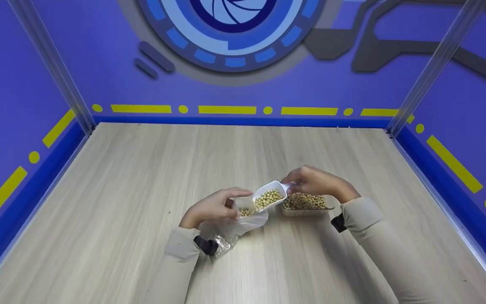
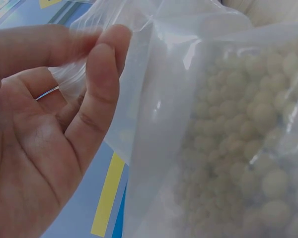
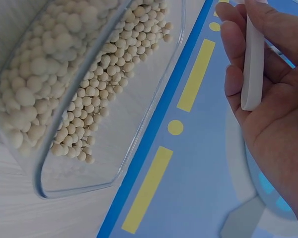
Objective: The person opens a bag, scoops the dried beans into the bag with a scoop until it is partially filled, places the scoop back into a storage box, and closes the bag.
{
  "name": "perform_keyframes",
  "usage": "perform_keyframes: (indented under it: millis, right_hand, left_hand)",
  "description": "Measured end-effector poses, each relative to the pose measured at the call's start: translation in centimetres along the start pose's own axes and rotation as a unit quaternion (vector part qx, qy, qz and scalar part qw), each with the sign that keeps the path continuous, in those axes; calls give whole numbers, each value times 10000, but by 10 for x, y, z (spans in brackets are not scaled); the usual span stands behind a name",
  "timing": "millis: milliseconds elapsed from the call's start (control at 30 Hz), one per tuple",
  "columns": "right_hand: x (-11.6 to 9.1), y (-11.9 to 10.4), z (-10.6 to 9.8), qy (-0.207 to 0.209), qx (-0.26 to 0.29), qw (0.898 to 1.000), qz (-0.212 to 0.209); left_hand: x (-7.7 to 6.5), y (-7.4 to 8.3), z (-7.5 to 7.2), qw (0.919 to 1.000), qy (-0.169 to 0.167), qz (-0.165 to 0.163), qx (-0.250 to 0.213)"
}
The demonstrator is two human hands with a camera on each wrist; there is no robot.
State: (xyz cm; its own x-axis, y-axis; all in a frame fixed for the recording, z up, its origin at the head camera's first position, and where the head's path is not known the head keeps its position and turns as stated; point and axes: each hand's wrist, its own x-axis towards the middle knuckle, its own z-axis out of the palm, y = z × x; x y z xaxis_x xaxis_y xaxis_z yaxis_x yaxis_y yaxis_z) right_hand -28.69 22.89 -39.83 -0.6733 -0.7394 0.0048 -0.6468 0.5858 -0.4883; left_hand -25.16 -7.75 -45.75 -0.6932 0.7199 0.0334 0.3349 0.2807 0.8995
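My left hand (image 1: 214,206) pinches the rim of a clear plastic bag (image 1: 247,226) between thumb and fingers. Pale round beans, like soybeans (image 2: 253,124), fill much of the bag in the left wrist view. Held by its handle in my right hand (image 1: 317,183), a white scoop (image 1: 277,185) carries a load of the same beans. Its front edge tilts down at the bag's mouth. Below the right hand stands a clear rectangular container (image 1: 306,212) with more beans (image 3: 102,84). In the right wrist view the scoop's handle (image 3: 253,64) lies across the palm and fingers.
Everything stands on a wood-grain table (image 1: 141,177). Blue panels (image 1: 99,76) with yellow marks close off the back and both sides, with metal posts (image 1: 437,67) at the corners. The container sits just right of the bag, under the right forearm.
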Motion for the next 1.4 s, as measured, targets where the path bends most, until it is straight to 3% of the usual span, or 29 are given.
perform_keyframes:
  millis: [700, 1067, 1400]
  right_hand:
    - [4, -5, -3, -29, -312, 9991, -291]
    - [5, -9, -4, -132, -322, 9994, -46]
    - [4, -6, -6, -85, -254, 9995, -165]
  left_hand:
    - [-1, 0, 0, 9999, -43, 35, -138]
    - [-1, 0, 0, 9998, -75, 12, -190]
    - [-1, -1, -1, 9997, -34, 37, -237]
